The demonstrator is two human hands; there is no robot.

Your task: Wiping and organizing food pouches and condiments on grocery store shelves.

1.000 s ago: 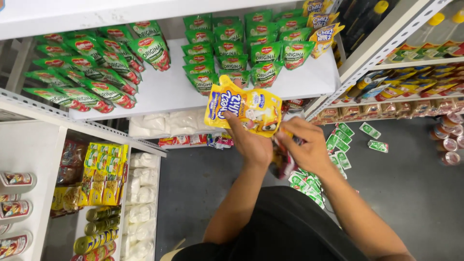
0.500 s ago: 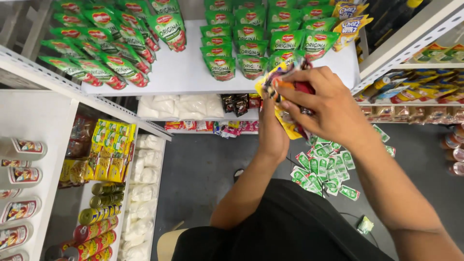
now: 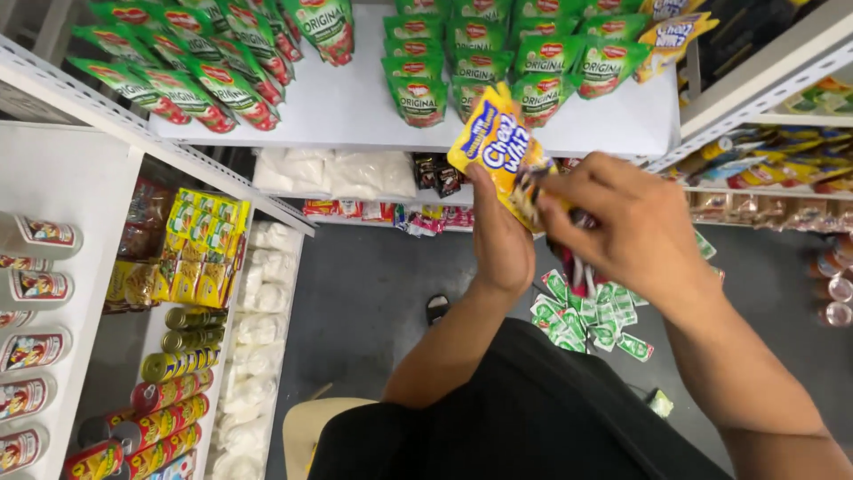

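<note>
left hand (image 3: 502, 236): grip clamped on yellow pouch (image 3: 498, 147), held just below the white shelf (image 3: 355, 107) edge | right hand (image 3: 635, 227): grip closed on the pouch's lower end plus small packets | step: stocking the pouch, likely | next: needs lifting onto shelf right of green pouches (image 3: 462, 67)

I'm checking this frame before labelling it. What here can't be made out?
- Head view: what the right hand grips besides the yellow pouch; its fingers cover it.
- Left hand: palm side faces away, so its grip on the pouch is hidden.
- Green sachets on the floor: partly behind the right hand, count unclear.
- Cans at left: cut by the frame edge.
</note>
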